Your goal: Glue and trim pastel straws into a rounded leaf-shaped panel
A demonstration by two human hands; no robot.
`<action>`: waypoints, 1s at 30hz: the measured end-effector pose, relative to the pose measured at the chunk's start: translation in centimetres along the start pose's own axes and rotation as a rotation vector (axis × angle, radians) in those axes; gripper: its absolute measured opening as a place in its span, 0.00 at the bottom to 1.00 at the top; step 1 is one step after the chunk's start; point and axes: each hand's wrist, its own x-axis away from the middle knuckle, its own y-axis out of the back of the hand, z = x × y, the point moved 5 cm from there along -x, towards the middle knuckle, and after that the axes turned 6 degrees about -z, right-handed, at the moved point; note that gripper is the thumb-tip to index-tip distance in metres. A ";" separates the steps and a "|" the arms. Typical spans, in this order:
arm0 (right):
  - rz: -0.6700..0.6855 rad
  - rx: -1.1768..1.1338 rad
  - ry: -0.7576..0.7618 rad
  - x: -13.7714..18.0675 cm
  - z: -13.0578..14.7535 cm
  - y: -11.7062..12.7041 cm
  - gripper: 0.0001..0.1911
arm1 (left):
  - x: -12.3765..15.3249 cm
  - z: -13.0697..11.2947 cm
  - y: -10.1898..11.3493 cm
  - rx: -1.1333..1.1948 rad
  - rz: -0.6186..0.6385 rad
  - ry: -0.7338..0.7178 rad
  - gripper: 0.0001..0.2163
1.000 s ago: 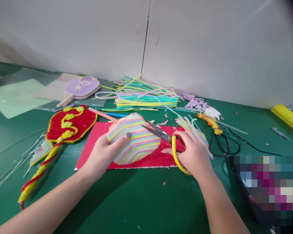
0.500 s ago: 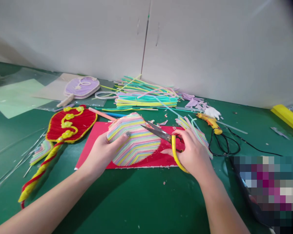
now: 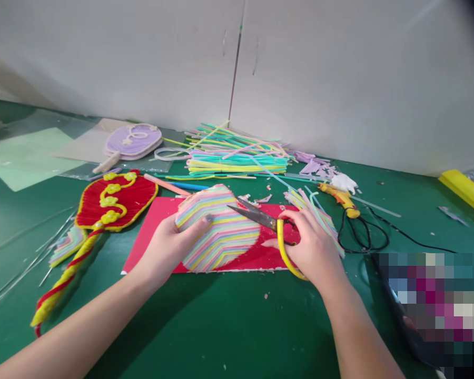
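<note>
Left hand (image 3: 173,243) pinches the panel (image 3: 225,234); right hand (image 3: 311,243) grips scissors (image 3: 269,221), blades (image 3: 249,215) parted, pointing left across its upper-right edge.

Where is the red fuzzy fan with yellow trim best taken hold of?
Probably by its slim red-and-yellow twisted handle, from the near left: it points that way, away from the broad red head, whose raised yellow flowers might get crushed.
</note>
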 end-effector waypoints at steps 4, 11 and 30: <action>-0.005 0.000 -0.002 0.0 0.1 0.1 0.21 | -0.1 0.0 0.1 -0.009 -0.001 0.002 0.20; -0.058 -0.021 0.033 0.1 0.1 0.1 0.23 | -0.2 0.2 0.1 0.004 0.004 0.013 0.19; -0.098 -0.013 0.085 0.3 -0.1 -0.3 0.28 | -0.5 0.3 0.1 -0.033 0.000 0.003 0.18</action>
